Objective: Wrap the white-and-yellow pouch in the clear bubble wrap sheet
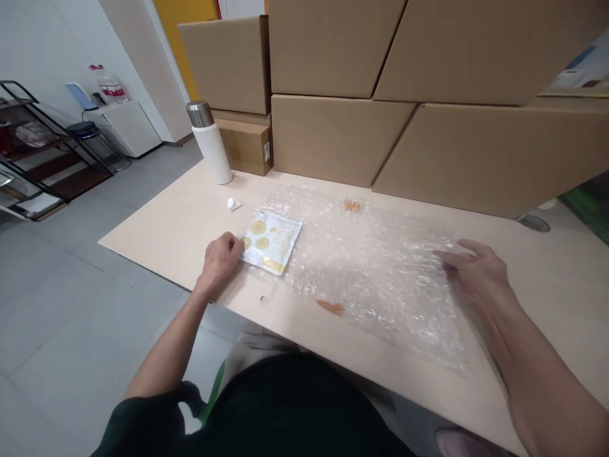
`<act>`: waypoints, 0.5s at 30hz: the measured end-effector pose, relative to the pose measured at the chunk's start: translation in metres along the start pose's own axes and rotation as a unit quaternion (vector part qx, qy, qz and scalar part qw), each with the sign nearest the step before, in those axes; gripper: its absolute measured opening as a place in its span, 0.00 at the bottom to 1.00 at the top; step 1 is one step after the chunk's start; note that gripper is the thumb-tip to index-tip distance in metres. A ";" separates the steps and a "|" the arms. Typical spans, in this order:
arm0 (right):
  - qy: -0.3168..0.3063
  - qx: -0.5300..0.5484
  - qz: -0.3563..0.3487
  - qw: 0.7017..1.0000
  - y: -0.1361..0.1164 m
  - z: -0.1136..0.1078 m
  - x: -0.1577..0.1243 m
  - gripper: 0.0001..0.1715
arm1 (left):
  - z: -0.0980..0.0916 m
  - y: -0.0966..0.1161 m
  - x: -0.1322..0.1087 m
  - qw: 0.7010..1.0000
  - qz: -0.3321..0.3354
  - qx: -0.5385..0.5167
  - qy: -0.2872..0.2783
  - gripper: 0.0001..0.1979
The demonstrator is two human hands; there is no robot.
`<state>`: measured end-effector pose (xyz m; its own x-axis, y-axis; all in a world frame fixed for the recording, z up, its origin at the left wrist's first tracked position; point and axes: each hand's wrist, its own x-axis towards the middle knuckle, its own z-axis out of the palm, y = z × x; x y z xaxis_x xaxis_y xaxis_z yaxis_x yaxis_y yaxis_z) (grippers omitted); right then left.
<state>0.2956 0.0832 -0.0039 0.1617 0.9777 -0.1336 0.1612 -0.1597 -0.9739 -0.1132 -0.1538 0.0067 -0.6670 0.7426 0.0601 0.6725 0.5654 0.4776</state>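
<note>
A sheet of clear bubble wrap [366,260] lies spread over the tabletop, with bits of orange-brown tape [352,205] on its far and near edges. On its left end rests a flat white packet [271,241] with gold circles. My left hand [221,257] has its fingers curled closed at the packet's left edge; whether they grip the packet, the wrap or both is hidden. At the opposite end, my right hand [476,270] pinches the right edge of the bubble wrap between thumb and fingers.
A white flask [212,146] with a steel cap stands at the back left. Near it lies a crumpled white scrap [233,204]. Stacked cardboard boxes [333,133] wall off the back of the table [157,222]. A tiny dark bit [262,298] lies near the front edge.
</note>
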 end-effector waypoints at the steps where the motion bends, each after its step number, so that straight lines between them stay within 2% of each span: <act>1: 0.003 -0.056 -0.020 0.998 0.000 -0.001 0.001 0.32 | 0.000 0.000 -0.001 1.000 0.000 -0.013 0.004 0.12; 3: 0.042 -0.205 -0.114 0.971 -0.005 -0.003 0.001 0.26 | -0.001 0.001 -0.003 0.999 0.001 -0.033 0.012 0.11; 5: 0.089 -0.319 -0.264 0.906 -0.016 -0.002 -0.005 0.23 | 0.000 0.001 -0.004 0.999 0.003 -0.046 0.017 0.11; 7: 0.093 -0.336 -0.410 0.843 -0.032 0.007 -0.020 0.24 | 0.000 0.001 -0.005 0.998 0.005 -0.052 0.021 0.11; 9: 0.031 -0.290 -0.516 0.805 -0.046 0.028 -0.042 0.23 | 0.001 -0.001 -0.006 0.998 0.001 -0.059 0.024 0.11; 10: -0.017 -0.271 -0.546 0.793 -0.052 0.043 -0.055 0.23 | 0.001 -0.002 -0.007 0.998 -0.003 -0.066 0.024 0.10; 12: -0.140 -0.246 -0.580 0.764 -0.056 0.079 -0.083 0.21 | 0.002 -0.003 -0.007 0.996 -0.010 -0.087 0.022 0.12; 14: -0.261 -0.242 -0.587 0.727 -0.052 0.118 -0.109 0.21 | 0.002 -0.004 -0.006 0.994 -0.012 -0.104 0.019 0.20; 15: -0.321 -0.248 -0.588 0.700 -0.048 0.136 -0.119 0.22 | 0.002 -0.004 -0.005 0.994 -0.011 -0.108 0.019 0.24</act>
<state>0.1362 -0.0073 0.0342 -0.8123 0.3063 0.4964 0.1585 0.9349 -0.3174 -0.1120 -0.1591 0.0022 -0.6954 0.7144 0.0785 0.5759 0.4886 0.6555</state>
